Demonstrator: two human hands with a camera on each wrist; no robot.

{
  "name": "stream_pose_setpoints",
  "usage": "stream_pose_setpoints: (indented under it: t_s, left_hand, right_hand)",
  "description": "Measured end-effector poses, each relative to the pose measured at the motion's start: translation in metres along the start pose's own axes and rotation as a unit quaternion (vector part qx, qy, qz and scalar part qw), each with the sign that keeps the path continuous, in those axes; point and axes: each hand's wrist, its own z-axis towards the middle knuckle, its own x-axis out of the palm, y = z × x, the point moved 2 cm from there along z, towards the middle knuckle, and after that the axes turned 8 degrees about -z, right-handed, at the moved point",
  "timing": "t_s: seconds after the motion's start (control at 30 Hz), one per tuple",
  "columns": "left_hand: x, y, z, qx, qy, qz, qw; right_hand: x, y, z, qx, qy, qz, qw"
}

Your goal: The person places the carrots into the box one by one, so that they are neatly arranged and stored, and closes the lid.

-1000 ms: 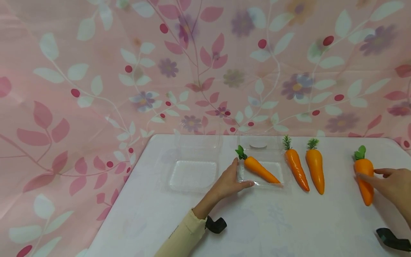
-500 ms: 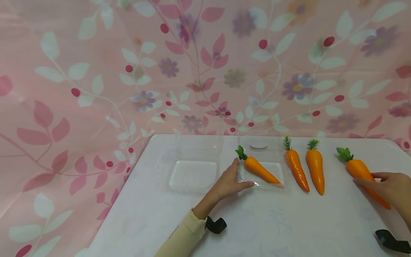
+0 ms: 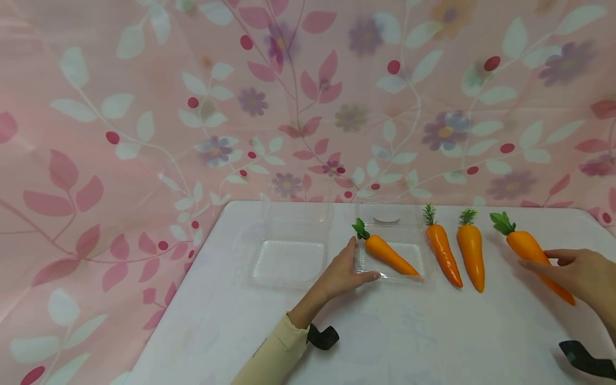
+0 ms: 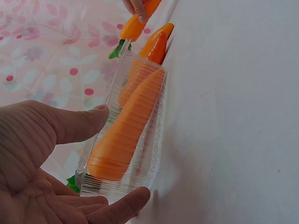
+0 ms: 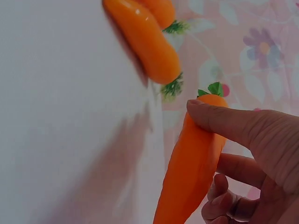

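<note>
Pinching a likely light, stiff carrot [image 3: 526,245] mid-body, the sensible hold, is the right hand [image 3: 584,272], left hand [image 3: 337,275] spread wide against the clear box [image 3: 412,256]!

Head: over my table [image 3: 394,337], forward and down — farthest
My left hand [image 3: 339,275]: wrist-close, facing right
My right hand [image 3: 579,272]: wrist-close, facing left
Wrists share — held carrot [image 5: 189,154]
</note>
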Motion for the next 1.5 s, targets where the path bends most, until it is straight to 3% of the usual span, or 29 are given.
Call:
stream_pose_setpoints:
  t_s: [0.33,0.7,1.17,1.5]
  left_hand:
    - [0.0,0.001,0.0,-0.004,-0.001,0.003,1.0]
    - [0.001,0.001,0.001,-0.009,-0.002,0.001,1.0]
    - [0.001,0.0,0.001,-0.011,-0.002,0.006,0.9999]
    - [0.001,0.001,0.002,-0.012,-0.003,0.009,0.9999]
  right_hand:
    - [-0.013,0.042,-0.022,-0.071,-0.049,0.007,0.9962]
    - [-0.017,0.088,-0.028,-0.168,-0.08,0.047,0.9813]
    - [-0.008,0.136,-0.032,-0.199,-0.041,0.064,0.9771]
    - [-0.002,0.173,-0.036,-0.239,-0.057,0.069,0.967]
